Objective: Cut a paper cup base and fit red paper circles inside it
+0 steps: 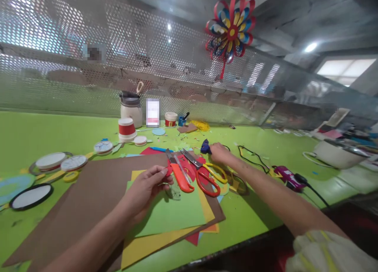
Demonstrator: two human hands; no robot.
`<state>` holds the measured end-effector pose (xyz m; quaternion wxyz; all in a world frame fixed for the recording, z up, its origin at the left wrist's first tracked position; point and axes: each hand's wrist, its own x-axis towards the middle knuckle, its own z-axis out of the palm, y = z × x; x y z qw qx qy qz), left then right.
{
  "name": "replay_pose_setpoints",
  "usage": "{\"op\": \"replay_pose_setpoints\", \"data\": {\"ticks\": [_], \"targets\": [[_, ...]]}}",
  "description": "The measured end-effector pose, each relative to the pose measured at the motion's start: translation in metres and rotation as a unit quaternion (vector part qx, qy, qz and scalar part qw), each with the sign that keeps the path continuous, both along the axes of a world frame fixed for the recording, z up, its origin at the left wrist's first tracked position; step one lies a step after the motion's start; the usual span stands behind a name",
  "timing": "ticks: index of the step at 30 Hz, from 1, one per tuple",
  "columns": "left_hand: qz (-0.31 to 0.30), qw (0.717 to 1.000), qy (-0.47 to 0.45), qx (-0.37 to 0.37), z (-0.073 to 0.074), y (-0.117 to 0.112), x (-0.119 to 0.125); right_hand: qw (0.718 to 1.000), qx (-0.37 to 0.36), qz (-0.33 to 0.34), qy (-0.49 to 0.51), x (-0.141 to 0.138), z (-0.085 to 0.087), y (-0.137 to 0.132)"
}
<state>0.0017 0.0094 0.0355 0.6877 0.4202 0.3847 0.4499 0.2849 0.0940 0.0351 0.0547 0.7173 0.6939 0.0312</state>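
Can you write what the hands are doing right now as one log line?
left hand: pinches small red piece | right hand: touches blue tool | scissors: lying between hands

A single view, worn on the person's head, looks forward and down across the green desk (29,134) from its near edge. It sits close: both forearms run in from the bottom of the frame, with the left hand (147,185) near the centre and the right hand (220,151) a little farther out, above the coloured paper sheets (171,213). The wide lens bends the desk's far edge and takes in the perforated metal screen (147,47) behind it, a paper pinwheel (232,27) high up and the ceiling at upper right; heights look squeezed
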Motion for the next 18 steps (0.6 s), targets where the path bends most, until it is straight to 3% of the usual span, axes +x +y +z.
{"op": "replay_pose_setpoints", "data": {"ticks": [6,11,15,18], "targets": [[0.002,1.000,-0.006,-0.020,0.002,0.002,-0.001,0.999,0.047,0.007,-0.026,0.002,-0.008,-0.009],[0.000,1.000,0.011,-0.028,0.000,0.006,-0.002,0.994,0.100,0.040,-0.004,-0.011,-0.003,-0.039],[0.002,0.999,0.037,-0.027,-0.003,0.007,-0.001,0.992,0.042,0.117,0.037,-0.024,0.000,-0.065],[0.003,0.998,0.058,-0.021,-0.004,0.007,0.001,0.989,-0.001,0.134,0.061,-0.026,-0.002,-0.074]]}}
